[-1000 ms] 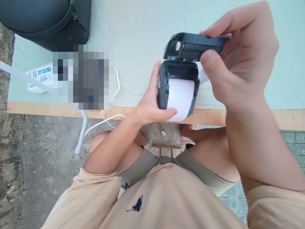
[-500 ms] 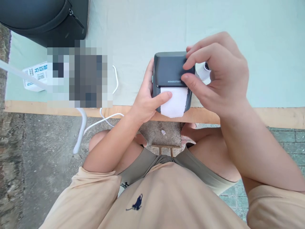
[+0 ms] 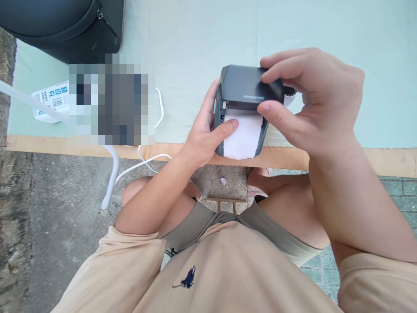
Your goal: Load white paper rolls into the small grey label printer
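A small dark grey label printer (image 3: 243, 87) stands near the front edge of the table (image 3: 374, 158), its lid lowered almost flat with a narrow gap at the front. A strip of white paper (image 3: 243, 137) hangs out of its slot. My left hand (image 3: 203, 134) grips the printer's left side, thumb pressing on the paper. My right hand (image 3: 312, 95) holds the lid, fingers on top and thumb at its front edge. A small white object (image 3: 289, 98) shows partly behind my right hand.
A black bag (image 3: 61, 26) lies at the table's far left corner. Beside a blurred patch sits a printed white card (image 3: 48, 102). A white cable (image 3: 143, 161) runs off the table edge. A pale green cloth (image 3: 195, 39) covers the tabletop.
The raised lid has come down onto the printer under my right hand. My left thumb moved up onto the paper strip. The printer has turned slightly since half a second ago.
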`<move>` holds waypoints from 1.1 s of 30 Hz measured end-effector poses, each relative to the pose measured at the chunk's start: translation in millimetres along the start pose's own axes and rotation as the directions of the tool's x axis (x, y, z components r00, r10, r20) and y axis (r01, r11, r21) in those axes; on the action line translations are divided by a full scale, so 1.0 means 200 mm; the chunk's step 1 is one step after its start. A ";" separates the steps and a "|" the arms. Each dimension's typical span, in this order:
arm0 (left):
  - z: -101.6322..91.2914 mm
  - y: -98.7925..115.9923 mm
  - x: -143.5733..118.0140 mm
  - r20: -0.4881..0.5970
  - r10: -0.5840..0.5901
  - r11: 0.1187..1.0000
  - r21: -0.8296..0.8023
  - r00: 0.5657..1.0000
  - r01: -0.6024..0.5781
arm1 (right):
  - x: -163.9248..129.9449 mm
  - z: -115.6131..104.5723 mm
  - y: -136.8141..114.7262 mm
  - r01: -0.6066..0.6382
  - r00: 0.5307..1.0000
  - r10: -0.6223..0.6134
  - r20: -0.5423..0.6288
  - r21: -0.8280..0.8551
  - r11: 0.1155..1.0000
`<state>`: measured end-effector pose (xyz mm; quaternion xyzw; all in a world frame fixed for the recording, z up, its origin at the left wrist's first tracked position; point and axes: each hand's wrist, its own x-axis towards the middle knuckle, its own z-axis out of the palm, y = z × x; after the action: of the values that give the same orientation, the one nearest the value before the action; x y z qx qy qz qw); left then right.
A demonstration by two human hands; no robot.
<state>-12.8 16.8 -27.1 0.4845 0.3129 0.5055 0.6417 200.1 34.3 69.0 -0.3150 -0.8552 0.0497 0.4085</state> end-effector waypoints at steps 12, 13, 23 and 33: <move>0.05 0.11 -0.03 -0.012 -0.006 1.000 -0.016 1.000 0.006 | -0.02 0.02 -0.01 -0.050 0.999 0.051 -0.001 0.143 0.988; 0.07 0.12 -0.04 -0.022 -0.019 0.999 -0.043 1.000 0.018 | -0.01 0.02 -0.01 -0.051 0.999 0.052 -0.001 0.139 0.989; 0.10 0.14 -0.06 -0.087 -0.107 0.993 -0.052 0.991 0.102 | -0.01 -0.01 -0.07 -0.170 0.970 0.148 0.195 0.096 0.981; 0.09 0.16 -0.02 -0.082 -0.184 0.981 -0.081 0.980 0.178 | -0.02 0.00 -0.03 -0.042 0.996 0.037 0.078 0.070 0.997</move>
<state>-9.8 8.1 9.1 0.4073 0.3651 0.4772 0.6878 199.0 28.2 68.6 -0.3150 -0.8615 0.1003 0.3854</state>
